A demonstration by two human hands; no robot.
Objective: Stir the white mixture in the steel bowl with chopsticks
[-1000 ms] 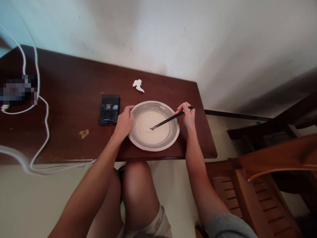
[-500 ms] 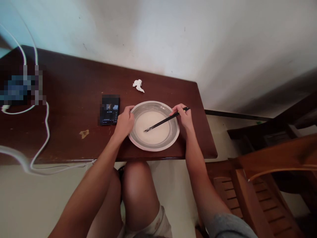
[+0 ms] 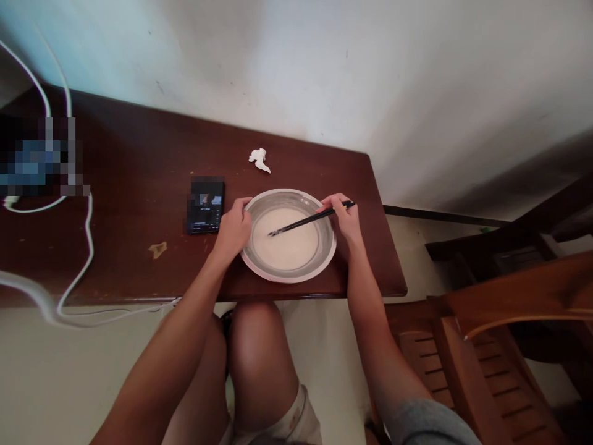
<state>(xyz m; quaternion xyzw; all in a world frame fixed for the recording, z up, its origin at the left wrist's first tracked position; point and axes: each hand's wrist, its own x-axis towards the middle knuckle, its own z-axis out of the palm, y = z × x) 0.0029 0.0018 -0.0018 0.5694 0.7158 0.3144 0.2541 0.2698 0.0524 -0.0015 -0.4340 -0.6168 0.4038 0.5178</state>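
A wide metal bowl with a white liquid mixture in it stands on a dark wooden table. My left hand is closed on the bowl's left rim. My right hand sits at the right rim, fingers pinched on a pair of dark chopsticks. The chopsticks slant down to the left, and their tips dip into the mixture left of its middle.
A dark phone lies just left of the bowl. A crumpled white tissue is behind the bowl near the wall. White cables trail over the table's left part. Wooden chairs stand at the right. My knees are under the table edge.
The chopstick tips have swept left and then toward the far side of the mixture. My right hand has shifted slightly left. My left hand and the bowl have stayed put.
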